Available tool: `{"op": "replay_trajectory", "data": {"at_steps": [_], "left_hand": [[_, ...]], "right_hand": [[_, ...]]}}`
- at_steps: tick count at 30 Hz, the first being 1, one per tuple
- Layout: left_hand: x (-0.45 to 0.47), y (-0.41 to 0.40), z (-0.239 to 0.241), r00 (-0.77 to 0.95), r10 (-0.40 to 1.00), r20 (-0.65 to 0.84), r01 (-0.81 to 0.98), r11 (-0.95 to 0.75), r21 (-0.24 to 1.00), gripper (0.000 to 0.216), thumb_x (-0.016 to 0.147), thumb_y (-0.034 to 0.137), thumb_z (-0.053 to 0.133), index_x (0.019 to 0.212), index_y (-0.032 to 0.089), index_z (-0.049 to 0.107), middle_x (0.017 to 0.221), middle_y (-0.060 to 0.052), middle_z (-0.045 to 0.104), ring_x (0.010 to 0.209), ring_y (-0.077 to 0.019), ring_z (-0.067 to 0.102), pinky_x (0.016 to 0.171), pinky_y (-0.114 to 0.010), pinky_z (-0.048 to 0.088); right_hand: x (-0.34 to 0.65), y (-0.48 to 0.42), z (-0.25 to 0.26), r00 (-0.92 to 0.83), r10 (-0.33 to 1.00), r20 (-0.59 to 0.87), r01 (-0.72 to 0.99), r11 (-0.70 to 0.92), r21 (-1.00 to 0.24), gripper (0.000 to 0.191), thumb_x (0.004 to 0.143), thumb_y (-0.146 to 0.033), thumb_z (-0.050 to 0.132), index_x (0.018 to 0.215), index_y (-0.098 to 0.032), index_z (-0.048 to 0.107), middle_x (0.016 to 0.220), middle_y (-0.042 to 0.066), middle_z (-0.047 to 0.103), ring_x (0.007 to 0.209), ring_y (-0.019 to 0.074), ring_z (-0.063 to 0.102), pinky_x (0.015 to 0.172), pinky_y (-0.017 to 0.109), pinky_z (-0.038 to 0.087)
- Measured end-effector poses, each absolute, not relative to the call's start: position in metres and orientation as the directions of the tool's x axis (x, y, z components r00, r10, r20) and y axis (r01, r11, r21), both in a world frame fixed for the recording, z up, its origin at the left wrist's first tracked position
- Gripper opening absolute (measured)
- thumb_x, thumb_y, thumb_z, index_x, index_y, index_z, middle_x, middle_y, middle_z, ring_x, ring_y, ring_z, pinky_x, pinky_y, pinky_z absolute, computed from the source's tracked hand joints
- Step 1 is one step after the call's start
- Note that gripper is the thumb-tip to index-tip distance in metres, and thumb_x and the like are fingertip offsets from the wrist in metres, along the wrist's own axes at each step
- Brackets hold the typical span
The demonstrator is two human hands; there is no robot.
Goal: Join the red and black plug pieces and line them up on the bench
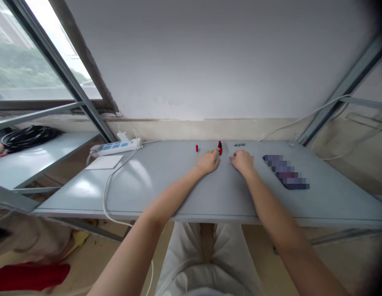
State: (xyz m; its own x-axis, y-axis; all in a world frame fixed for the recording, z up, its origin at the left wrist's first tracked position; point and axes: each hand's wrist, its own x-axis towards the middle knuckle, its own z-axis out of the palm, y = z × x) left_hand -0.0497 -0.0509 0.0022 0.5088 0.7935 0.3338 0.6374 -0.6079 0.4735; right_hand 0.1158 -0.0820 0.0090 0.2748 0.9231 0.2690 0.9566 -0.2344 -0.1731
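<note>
My left hand (208, 161) rests low over the grey tabletop with fingers stretched forward and thumb apart. Its fingertips are right beside a small red cylindrical piece (221, 151). Just behind that stand another red piece (219, 144) and a small black piece (221, 145). A separate red cylinder (196, 148) stands upright to the left of this hand. My right hand (243, 160) is a short way to the right, its fingers curled in towards the thumb; whatever they may hold is too small to make out. Behind it, several small metallic pieces (239, 144) lie in a row.
A phone (285, 172) with a blurred-out screen lies to the right. At the left are a white power strip (117, 147), a flat white box (105, 162) and a trailing white cable (105, 193). Coiled black cable (32, 136) sits on the neighbouring shelf. A wall bounds the back.
</note>
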Motion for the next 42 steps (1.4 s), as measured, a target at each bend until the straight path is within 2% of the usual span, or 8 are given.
{"op": "replay_trajectory", "data": {"at_steps": [5, 9, 16, 18, 22, 26, 34, 42], "left_hand": [[-0.037, -0.050, 0.003, 0.485, 0.796, 0.362, 0.564, -0.601, 0.566, 0.058, 0.077, 0.021, 0.054, 0.133, 0.020, 0.039, 0.112, -0.012, 0.058, 0.109, -0.0252, 0.050, 0.098, -0.038, 0.033], [-0.031, -0.044, -0.001, 0.475, 0.796, 0.375, 0.596, -0.605, 0.528, 0.054, 0.079, 0.021, 0.052, 0.132, 0.019, 0.042, 0.108, -0.013, 0.058, 0.106, -0.0260, 0.051, 0.097, -0.038, 0.034], [-0.028, -0.035, -0.001, 0.391, 0.831, 0.397, 0.674, -0.552, 0.492, 0.024, 0.082, 0.021, 0.050, 0.104, 0.022, 0.060, 0.101, -0.012, 0.061, 0.100, -0.0260, 0.054, 0.087, -0.040, 0.041], [-0.028, -0.032, 0.000, 0.345, 0.854, 0.390, 0.665, -0.515, 0.540, 0.017, 0.082, 0.019, 0.050, 0.093, 0.022, 0.062, 0.096, -0.010, 0.062, 0.095, -0.0242, 0.056, 0.085, -0.038, 0.042], [-0.033, -0.028, 0.002, 0.211, 0.924, 0.319, 0.557, -0.382, 0.738, 0.008, 0.075, 0.015, 0.057, 0.078, 0.021, 0.062, 0.080, -0.006, 0.064, 0.083, -0.0198, 0.058, 0.083, -0.034, 0.043], [-0.045, -0.029, 0.004, 0.118, 0.963, 0.241, 0.439, -0.268, 0.857, 0.007, 0.068, 0.013, 0.063, 0.072, 0.018, 0.060, 0.071, -0.004, 0.062, 0.074, -0.0166, 0.057, 0.076, -0.030, 0.044], [-0.067, -0.046, 0.002, 0.101, 0.978, 0.181, 0.287, -0.203, 0.936, 0.007, 0.071, 0.016, 0.063, 0.077, 0.014, 0.060, 0.063, -0.003, 0.060, 0.060, -0.0118, 0.055, 0.064, -0.025, 0.043], [-0.072, -0.052, -0.009, 0.078, 0.982, 0.174, 0.175, -0.185, 0.967, 0.007, 0.068, 0.017, 0.064, 0.073, 0.016, 0.059, 0.059, 0.000, 0.057, 0.053, -0.0096, 0.051, 0.057, -0.023, 0.040]], "right_hand": [[0.112, -0.079, 0.001, 0.262, 0.906, 0.332, 0.959, -0.206, -0.194, 0.028, 0.082, -0.036, 0.053, 0.095, -0.016, 0.066, 0.103, 0.016, 0.061, 0.101, 0.0284, 0.053, 0.082, 0.044, 0.039], [0.111, -0.075, -0.005, 0.264, 0.893, 0.365, 0.957, -0.195, -0.216, 0.028, 0.082, -0.036, 0.052, 0.096, -0.017, 0.066, 0.103, 0.015, 0.061, 0.102, 0.0283, 0.051, 0.083, 0.045, 0.037], [0.110, -0.071, -0.008, 0.293, 0.882, 0.370, 0.939, -0.191, -0.288, 0.029, 0.083, -0.036, 0.051, 0.098, -0.017, 0.066, 0.106, 0.014, 0.059, 0.105, 0.0291, 0.048, 0.084, 0.046, 0.036], [0.110, -0.070, -0.009, 0.310, 0.880, 0.360, 0.929, -0.200, -0.311, 0.029, 0.082, -0.036, 0.051, 0.098, -0.017, 0.066, 0.107, 0.014, 0.059, 0.105, 0.0293, 0.048, 0.084, 0.047, 0.036], [0.110, -0.065, -0.011, 0.343, 0.875, 0.342, 0.909, -0.218, -0.356, 0.029, 0.080, -0.037, 0.054, 0.099, -0.019, 0.066, 0.109, 0.014, 0.058, 0.107, 0.0295, 0.047, 0.084, 0.046, 0.036], [0.109, -0.060, -0.013, 0.367, 0.871, 0.325, 0.895, -0.236, -0.379, 0.029, 0.079, -0.039, 0.054, 0.098, -0.019, 0.066, 0.111, 0.013, 0.058, 0.108, 0.0288, 0.046, 0.086, 0.045, 0.035], [0.108, -0.053, -0.017, 0.380, 0.870, 0.315, 0.890, -0.251, -0.381, 0.030, 0.079, -0.039, 0.055, 0.098, -0.020, 0.067, 0.112, 0.012, 0.057, 0.109, 0.0277, 0.044, 0.088, 0.046, 0.031], [0.105, -0.047, -0.018, 0.379, 0.857, 0.348, 0.892, -0.239, -0.384, 0.028, 0.079, -0.040, 0.055, 0.094, -0.020, 0.068, 0.111, 0.012, 0.058, 0.107, 0.0283, 0.045, 0.088, 0.048, 0.032]]}}
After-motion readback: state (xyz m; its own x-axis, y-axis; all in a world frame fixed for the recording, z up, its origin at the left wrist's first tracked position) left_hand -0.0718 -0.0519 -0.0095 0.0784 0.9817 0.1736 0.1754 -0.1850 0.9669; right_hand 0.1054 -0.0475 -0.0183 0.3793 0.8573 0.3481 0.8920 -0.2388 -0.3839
